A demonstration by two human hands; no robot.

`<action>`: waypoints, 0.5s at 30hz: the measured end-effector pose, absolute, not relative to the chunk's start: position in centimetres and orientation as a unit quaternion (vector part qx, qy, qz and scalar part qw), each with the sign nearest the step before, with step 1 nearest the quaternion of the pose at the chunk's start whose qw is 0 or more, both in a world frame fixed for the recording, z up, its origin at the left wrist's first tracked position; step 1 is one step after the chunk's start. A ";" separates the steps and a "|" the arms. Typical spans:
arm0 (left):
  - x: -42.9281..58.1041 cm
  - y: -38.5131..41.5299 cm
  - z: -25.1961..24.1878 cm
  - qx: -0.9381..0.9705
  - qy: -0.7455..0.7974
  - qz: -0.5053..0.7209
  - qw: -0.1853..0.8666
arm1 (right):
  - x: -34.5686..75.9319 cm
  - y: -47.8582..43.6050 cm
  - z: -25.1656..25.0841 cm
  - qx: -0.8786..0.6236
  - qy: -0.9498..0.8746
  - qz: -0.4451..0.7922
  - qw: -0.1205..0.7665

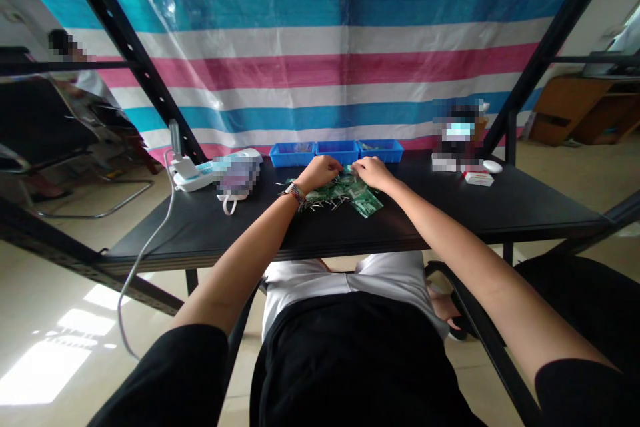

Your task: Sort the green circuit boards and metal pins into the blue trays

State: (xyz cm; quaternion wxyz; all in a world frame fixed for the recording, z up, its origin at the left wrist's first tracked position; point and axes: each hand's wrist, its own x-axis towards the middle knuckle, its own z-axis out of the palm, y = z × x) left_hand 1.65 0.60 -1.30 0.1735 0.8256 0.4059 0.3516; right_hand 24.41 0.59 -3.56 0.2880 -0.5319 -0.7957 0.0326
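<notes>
My left hand (321, 171), with bracelets at the wrist, is closed in a pinch at the left side of a small green plastic packet (349, 169). From the right, my right hand (373, 171) pinches the same packet. Under and around both hands lies a pile of green see-through packets (367, 203) mixed with small silver metal pieces (340, 203), screw- or pin-like, too small to name surely. The fingertips are partly hidden. Just behind the hands stand three joined blue bins (337, 153); the outer two hold a few small pieces.
On the black table (255, 230), a white power strip (195, 177) with a cable and a blurred phone-like item (239, 177) lie left. A red-and-white box (479, 177) and a white mouse-shaped object (493, 166) sit right. A striped sheet (320, 73) hangs behind; a person (93, 83) is far left.
</notes>
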 end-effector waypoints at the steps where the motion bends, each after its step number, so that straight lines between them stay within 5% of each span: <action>1: 1.7 0.6 -1.3 0.831 0.411 0.337 0.165 | 24.4 0.6 -3.6 -0.542 -0.793 0.017 0.278; 15: 1.6 1.1 -1.8 0.853 0.398 0.300 0.154 | 25.1 2.4 -4.0 -0.572 -0.743 0.095 0.334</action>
